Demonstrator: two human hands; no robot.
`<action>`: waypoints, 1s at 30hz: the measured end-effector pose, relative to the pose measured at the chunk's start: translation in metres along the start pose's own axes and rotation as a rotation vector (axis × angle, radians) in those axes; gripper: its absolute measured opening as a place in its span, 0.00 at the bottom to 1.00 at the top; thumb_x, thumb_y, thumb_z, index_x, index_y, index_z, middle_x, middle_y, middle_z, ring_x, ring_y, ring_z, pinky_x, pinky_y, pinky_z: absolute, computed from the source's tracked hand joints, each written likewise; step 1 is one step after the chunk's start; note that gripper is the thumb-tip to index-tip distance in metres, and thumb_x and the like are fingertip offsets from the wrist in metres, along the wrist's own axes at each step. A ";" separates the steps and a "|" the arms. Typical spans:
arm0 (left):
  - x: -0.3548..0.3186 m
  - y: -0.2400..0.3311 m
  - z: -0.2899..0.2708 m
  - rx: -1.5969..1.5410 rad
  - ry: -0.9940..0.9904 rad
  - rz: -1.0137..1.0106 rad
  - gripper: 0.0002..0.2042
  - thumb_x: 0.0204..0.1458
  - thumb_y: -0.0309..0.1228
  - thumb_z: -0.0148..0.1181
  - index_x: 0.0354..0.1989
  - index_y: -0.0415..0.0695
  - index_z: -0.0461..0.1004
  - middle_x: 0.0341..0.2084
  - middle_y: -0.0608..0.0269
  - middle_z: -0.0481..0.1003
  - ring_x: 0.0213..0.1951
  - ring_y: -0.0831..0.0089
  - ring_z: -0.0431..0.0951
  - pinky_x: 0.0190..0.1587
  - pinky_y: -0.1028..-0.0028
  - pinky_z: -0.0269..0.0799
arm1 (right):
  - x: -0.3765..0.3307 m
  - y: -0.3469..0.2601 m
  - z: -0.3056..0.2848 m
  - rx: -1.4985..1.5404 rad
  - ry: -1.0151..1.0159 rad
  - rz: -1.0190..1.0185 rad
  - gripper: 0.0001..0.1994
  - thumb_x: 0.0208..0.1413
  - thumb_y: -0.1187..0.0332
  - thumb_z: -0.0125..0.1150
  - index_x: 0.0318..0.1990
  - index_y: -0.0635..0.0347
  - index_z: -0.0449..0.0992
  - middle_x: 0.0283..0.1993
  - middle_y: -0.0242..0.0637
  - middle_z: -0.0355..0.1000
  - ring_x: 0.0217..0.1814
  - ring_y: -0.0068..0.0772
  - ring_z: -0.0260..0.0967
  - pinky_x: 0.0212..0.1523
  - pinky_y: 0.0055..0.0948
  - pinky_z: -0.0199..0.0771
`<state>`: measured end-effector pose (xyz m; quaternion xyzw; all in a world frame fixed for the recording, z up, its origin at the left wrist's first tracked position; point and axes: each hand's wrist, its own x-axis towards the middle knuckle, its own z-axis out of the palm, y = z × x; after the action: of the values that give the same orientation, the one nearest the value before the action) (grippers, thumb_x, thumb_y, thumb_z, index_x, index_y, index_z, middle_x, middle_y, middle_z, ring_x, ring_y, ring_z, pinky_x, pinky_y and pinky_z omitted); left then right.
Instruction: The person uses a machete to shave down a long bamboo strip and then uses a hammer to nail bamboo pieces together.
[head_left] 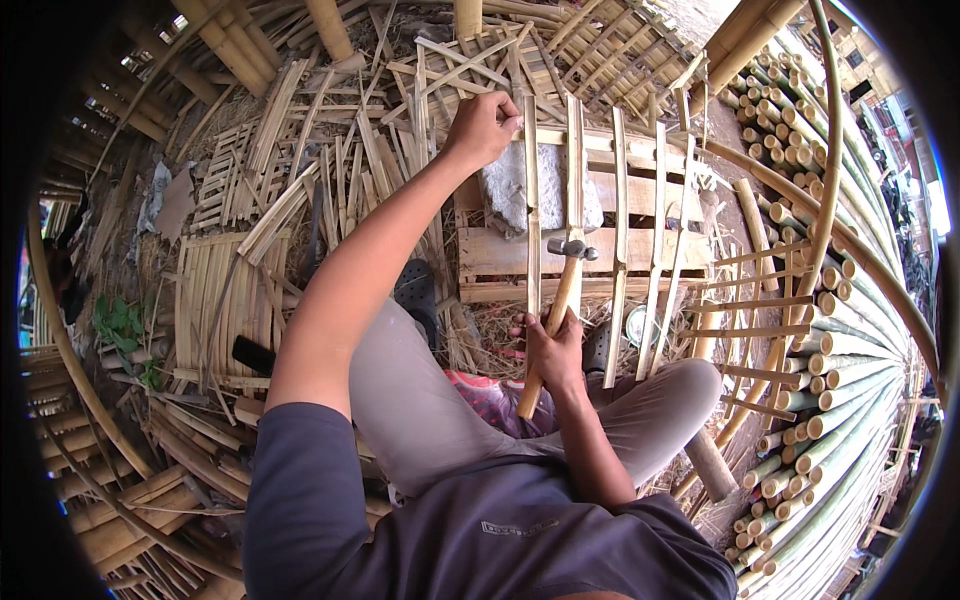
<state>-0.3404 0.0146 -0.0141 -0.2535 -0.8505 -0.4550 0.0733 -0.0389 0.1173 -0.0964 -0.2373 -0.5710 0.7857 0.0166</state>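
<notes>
Surroundings: bamboo offcuts crowd every edge.
Left hand [482, 127]: pinched closed on bamboo slat [531, 200], top end hidden.
Right hand [553, 352]: fist around hammer [558, 300]; open slats beyond.

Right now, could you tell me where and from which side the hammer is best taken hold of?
Probably on the lower half of the hammer's wooden handle, coming from below, near the person's body. The handle slants down toward the lap with the metal head up over the bamboo slats, and the right hand already grips there.
</notes>
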 end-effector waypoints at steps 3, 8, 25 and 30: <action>0.012 -0.019 0.026 0.020 0.098 -0.013 0.09 0.52 0.28 0.66 0.40 0.41 0.77 0.32 0.55 0.82 0.34 0.61 0.83 0.38 0.67 0.76 | -0.002 -0.002 0.002 -0.041 -0.024 -0.009 0.08 0.63 0.79 0.56 0.42 0.63 0.61 0.38 0.44 0.76 0.35 0.33 0.80 0.30 0.29 0.84; 0.017 -0.025 0.055 0.113 0.137 0.037 0.09 0.52 0.27 0.65 0.41 0.42 0.77 0.34 0.54 0.83 0.36 0.56 0.83 0.38 0.63 0.77 | -0.005 -0.005 -0.001 -0.027 -0.018 0.045 0.09 0.64 0.79 0.54 0.45 0.65 0.59 0.39 0.45 0.76 0.35 0.33 0.80 0.31 0.27 0.83; 0.018 -0.054 0.078 0.145 0.275 0.145 0.08 0.47 0.33 0.72 0.33 0.43 0.84 0.32 0.55 0.83 0.38 0.58 0.83 0.43 0.67 0.76 | -0.003 -0.002 -0.005 -0.035 -0.030 0.059 0.11 0.63 0.80 0.54 0.47 0.67 0.59 0.39 0.47 0.76 0.35 0.33 0.81 0.30 0.24 0.82; 0.024 -0.052 0.081 0.136 0.288 0.103 0.09 0.47 0.35 0.72 0.30 0.42 0.84 0.31 0.57 0.83 0.35 0.62 0.84 0.42 0.69 0.76 | -0.001 0.001 -0.008 -0.051 -0.040 0.007 0.10 0.63 0.81 0.53 0.46 0.67 0.59 0.39 0.49 0.76 0.35 0.33 0.80 0.32 0.24 0.81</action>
<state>-0.3788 0.0655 -0.0905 -0.2232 -0.8460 -0.4236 0.2346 -0.0342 0.1238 -0.0990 -0.2240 -0.5904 0.7754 -0.0038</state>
